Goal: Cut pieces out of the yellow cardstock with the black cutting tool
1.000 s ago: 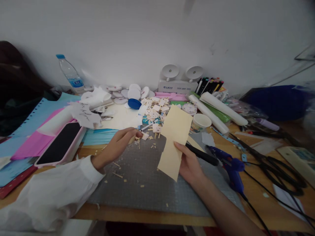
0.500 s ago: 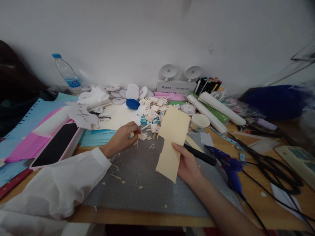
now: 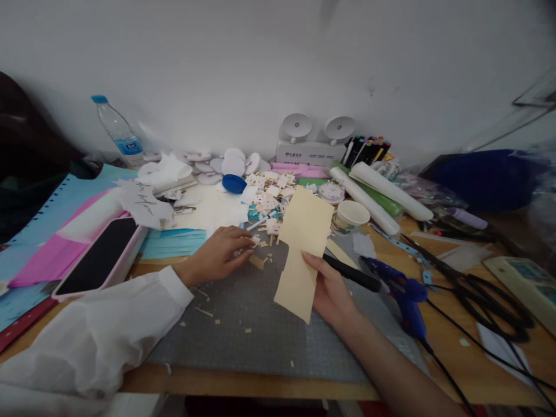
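My right hand (image 3: 332,292) holds a cream-yellow card (image 3: 304,255) upright, thumb on its near face and fingers behind it. The card has a step cut out of its left edge. A thick black handle (image 3: 351,272) sticks out to the right from behind the card and hand; whether the hand grips it too I cannot tell. Low over the grey cutting mat (image 3: 243,347), my left hand (image 3: 223,252) has its fingers apart. By its fingertips lies a small yellow card piece (image 3: 256,262), near a pile of small cut-outs with drawn faces (image 3: 271,194).
On the right are a blue glue gun (image 3: 402,289) with its cable, large black scissors (image 3: 473,295) and a paper cup (image 3: 351,215). A phone (image 3: 102,255) lies at the left. Behind stand a bottle (image 3: 119,130), white rolls (image 3: 367,200) and markers (image 3: 369,149).
My left hand has let go of a small piece and opened, shifting slightly down and right. A small yellow card piece now shows by its fingertips. The right hand and card are nearly still.
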`<state>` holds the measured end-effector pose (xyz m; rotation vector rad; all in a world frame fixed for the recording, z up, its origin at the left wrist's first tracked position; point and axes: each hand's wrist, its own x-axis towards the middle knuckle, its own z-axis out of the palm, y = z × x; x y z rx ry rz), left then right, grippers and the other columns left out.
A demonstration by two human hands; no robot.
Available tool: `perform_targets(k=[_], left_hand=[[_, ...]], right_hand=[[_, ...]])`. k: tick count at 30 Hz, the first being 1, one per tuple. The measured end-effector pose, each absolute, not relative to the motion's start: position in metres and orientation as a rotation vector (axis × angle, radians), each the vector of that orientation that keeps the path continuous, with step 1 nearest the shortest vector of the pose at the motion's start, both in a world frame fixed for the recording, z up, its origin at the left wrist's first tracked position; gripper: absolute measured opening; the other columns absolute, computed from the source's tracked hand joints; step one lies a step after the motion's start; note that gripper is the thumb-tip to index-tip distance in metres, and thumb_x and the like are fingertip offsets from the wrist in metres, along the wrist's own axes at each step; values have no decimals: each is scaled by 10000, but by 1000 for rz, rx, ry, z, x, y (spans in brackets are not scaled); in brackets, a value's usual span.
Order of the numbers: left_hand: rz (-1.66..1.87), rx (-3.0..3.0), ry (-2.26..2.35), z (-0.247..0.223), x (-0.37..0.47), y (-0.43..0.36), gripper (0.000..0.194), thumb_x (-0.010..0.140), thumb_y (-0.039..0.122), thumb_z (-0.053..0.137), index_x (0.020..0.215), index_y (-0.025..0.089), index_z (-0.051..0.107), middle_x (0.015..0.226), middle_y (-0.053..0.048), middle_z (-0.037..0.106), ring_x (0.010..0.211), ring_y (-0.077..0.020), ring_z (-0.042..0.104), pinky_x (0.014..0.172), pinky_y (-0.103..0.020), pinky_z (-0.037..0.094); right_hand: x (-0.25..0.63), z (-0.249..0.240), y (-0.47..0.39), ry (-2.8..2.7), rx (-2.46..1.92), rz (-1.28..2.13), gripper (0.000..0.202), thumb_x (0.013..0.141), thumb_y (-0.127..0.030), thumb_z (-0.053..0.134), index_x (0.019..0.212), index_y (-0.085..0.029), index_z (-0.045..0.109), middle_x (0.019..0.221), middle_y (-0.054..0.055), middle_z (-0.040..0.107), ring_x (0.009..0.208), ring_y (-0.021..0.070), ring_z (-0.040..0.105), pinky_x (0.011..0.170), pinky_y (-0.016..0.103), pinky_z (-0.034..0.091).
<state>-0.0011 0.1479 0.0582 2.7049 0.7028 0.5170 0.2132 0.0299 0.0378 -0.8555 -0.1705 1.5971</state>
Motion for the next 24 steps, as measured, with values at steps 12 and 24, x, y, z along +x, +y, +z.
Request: perform_targets(k=[12, 24], left_hand=[[498, 2733, 826, 41, 0, 142, 202, 896, 162, 429, 856, 181, 625, 842, -77, 620, 794, -215, 579, 725, -336, 463], [341, 2364, 968, 71, -11, 126, 491, 1001, 474, 238, 1167, 222, 625, 1103, -77, 702, 1052, -264, 637, 925, -393, 464]], right_hand=[[214, 37, 29, -180, -864, 1619, 250, 705, -258, 745, 944, -190, 724, 944, 29, 770, 852, 208, 706, 828, 326, 542], [213, 38, 29, -165, -877, 1627, 262, 691, -238, 743, 943, -169, 729, 906, 42, 776, 814, 211, 712, 794, 318, 556]])
